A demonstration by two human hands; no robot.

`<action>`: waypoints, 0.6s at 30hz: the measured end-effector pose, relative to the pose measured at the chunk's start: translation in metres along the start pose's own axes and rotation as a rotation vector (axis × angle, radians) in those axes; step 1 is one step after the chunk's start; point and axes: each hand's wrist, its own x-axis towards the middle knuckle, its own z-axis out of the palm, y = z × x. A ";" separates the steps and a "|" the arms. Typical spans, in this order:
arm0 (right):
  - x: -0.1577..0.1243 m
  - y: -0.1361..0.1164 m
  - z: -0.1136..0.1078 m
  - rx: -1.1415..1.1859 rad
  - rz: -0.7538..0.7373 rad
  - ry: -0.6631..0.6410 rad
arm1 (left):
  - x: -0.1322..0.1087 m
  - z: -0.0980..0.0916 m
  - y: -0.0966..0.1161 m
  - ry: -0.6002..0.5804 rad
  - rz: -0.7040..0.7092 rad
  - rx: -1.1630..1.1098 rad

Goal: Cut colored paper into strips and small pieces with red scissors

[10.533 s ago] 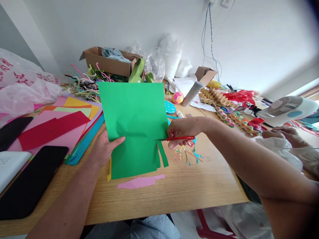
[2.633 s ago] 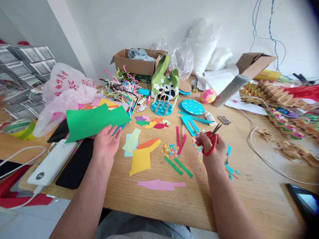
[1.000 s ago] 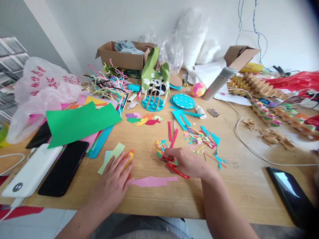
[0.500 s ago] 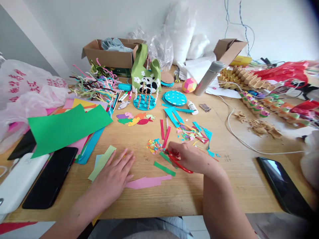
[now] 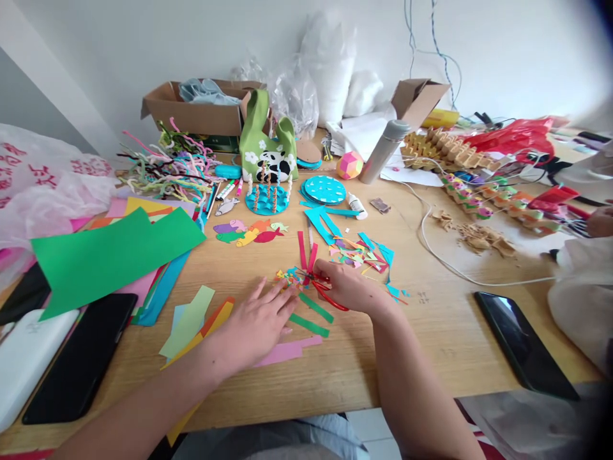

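My right hand (image 5: 345,285) is closed round red-handled scissors (image 5: 330,296), whose blades point left into a small heap of tiny coloured paper bits (image 5: 288,276). My left hand (image 5: 262,314) lies with fingers stretched out beside that heap, fingertips reaching its near edge. Two green paper strips (image 5: 311,325) and a pink paper piece (image 5: 290,351) lie between and below the hands. Two red strips (image 5: 301,250) lie just beyond the scissors. Pale green (image 5: 189,322) and orange paper (image 5: 218,317) rest left of my left hand.
Coloured paper fish (image 5: 249,232) and a larger pile of scraps (image 5: 357,252) lie farther back. Green sheets (image 5: 115,255) top a paper stack at left. Phones (image 5: 81,358) lie on both sides. A grey bottle (image 5: 384,151) stands behind. Another person's hand (image 5: 601,222) shows at the right edge.
My left hand has slid right and forward to the heap of paper bits, uncovering orange paper. The scissors' blades have come to the heap. The camera view has shifted slightly right.
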 end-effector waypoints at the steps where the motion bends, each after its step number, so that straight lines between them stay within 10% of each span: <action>1: 0.000 0.000 0.000 -0.006 0.008 0.006 | 0.002 -0.001 0.001 -0.005 -0.003 0.001; 18: 0.003 0.011 -0.001 -0.033 0.095 0.225 | 0.030 0.007 0.002 0.066 0.057 0.047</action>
